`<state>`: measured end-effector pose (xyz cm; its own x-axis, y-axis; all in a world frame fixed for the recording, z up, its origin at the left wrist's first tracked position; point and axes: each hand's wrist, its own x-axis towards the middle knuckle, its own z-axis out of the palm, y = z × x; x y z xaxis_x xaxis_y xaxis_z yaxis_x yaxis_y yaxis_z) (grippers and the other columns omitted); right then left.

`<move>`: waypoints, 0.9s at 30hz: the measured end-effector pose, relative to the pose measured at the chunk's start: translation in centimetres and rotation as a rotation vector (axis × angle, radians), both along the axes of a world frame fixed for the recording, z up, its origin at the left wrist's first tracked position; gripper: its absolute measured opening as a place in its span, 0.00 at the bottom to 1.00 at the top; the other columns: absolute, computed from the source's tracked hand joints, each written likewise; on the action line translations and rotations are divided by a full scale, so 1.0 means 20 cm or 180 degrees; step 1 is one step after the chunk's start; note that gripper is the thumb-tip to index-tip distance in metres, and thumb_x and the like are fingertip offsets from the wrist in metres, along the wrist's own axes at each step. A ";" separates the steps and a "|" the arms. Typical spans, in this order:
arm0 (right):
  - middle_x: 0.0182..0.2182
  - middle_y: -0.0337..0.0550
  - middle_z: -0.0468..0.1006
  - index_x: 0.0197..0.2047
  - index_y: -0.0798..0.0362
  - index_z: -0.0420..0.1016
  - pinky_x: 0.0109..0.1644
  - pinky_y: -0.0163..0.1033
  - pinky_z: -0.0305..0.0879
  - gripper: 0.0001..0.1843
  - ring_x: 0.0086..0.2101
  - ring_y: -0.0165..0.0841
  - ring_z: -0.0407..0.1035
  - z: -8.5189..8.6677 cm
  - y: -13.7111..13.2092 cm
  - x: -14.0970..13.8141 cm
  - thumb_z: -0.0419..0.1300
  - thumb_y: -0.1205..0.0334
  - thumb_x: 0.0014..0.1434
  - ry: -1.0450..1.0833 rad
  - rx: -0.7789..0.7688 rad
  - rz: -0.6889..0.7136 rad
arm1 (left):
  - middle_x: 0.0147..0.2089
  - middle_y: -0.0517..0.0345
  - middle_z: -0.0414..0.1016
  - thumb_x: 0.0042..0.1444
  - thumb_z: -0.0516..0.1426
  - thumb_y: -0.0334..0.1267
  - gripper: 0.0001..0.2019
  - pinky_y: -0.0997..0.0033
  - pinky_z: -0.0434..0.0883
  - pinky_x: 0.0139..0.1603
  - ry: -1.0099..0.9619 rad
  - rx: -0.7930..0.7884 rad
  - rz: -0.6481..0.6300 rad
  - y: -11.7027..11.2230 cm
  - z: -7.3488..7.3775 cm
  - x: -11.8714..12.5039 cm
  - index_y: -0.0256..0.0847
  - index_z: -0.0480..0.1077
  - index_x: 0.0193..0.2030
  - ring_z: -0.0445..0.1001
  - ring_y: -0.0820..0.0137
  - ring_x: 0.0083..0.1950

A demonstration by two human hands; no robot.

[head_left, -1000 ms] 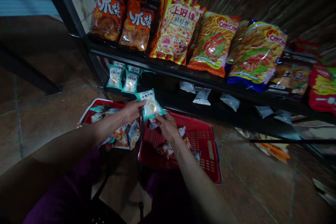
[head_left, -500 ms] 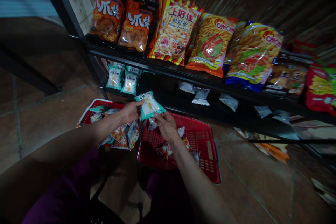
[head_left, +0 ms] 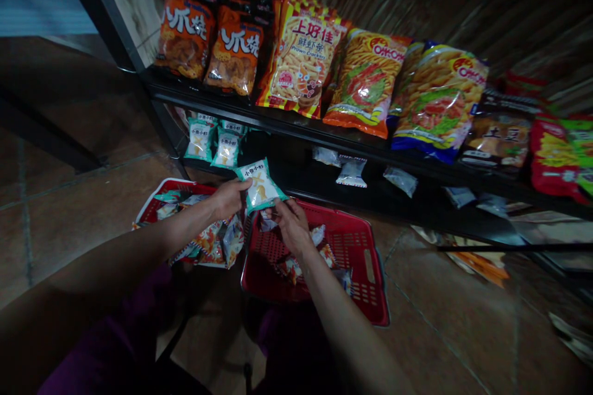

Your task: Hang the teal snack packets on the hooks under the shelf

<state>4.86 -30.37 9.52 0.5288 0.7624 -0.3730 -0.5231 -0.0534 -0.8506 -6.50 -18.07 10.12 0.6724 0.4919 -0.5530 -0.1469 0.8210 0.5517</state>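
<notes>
A small teal and white snack packet [head_left: 257,185] is held up in front of the lower shelf by both hands. My left hand [head_left: 227,197] pinches its left edge. My right hand [head_left: 288,222] grips its lower right corner from below. Under the hands stand two red baskets: the right basket [head_left: 365,271] holds a few small packets, and the left basket [head_left: 160,197] is piled with mixed snack packets. Two matching teal packets [head_left: 213,142] stand on the lower shelf [head_left: 296,182] at its left end.
The upper shelf [head_left: 278,123] carries large snack bags: orange ones [head_left: 208,43], a yellow prawn cracker bag [head_left: 299,62], and others to the right. Several small pale packets [head_left: 352,170] lie further along the lower shelf. The floor is brown tile.
Both hands have kept hold of the teal packet, which has tilted slightly. The view has shifted a little, so the shelf and baskets sit slightly lower and further left.
</notes>
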 end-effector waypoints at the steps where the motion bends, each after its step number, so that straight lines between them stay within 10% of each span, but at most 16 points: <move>1: 0.26 0.35 0.76 0.33 0.53 0.75 0.27 0.30 0.67 0.19 0.23 0.24 0.69 0.00 0.00 0.00 0.71 0.54 0.38 0.0012 -0.0022 0.0005 | 0.35 0.50 0.78 0.58 0.54 0.30 0.07 0.67 0.70 0.41 -0.0017 0.0026 0.0021 0.00 0.00 0.00 0.33 0.71 0.42 0.75 0.68 0.33; 18: 0.19 0.35 0.74 0.26 0.55 0.75 0.24 0.28 0.64 0.14 0.20 0.23 0.67 -0.01 0.01 0.04 0.72 0.63 0.33 0.0519 -0.0101 -0.0145 | 0.39 0.46 0.77 0.58 0.54 0.43 0.15 0.64 0.70 0.41 0.0283 0.0212 -0.0062 0.01 0.02 0.00 0.33 0.70 0.45 0.75 0.64 0.37; 27: 0.20 0.33 0.72 0.33 0.53 0.78 0.25 0.30 0.62 0.15 0.20 0.23 0.62 -0.07 0.01 0.02 0.67 0.54 0.43 -0.0459 -0.0088 -0.0263 | 0.38 0.51 0.76 0.46 0.64 0.41 0.14 0.69 0.68 0.38 0.0343 0.0741 0.0073 0.01 0.03 -0.02 0.36 0.71 0.38 0.73 0.68 0.35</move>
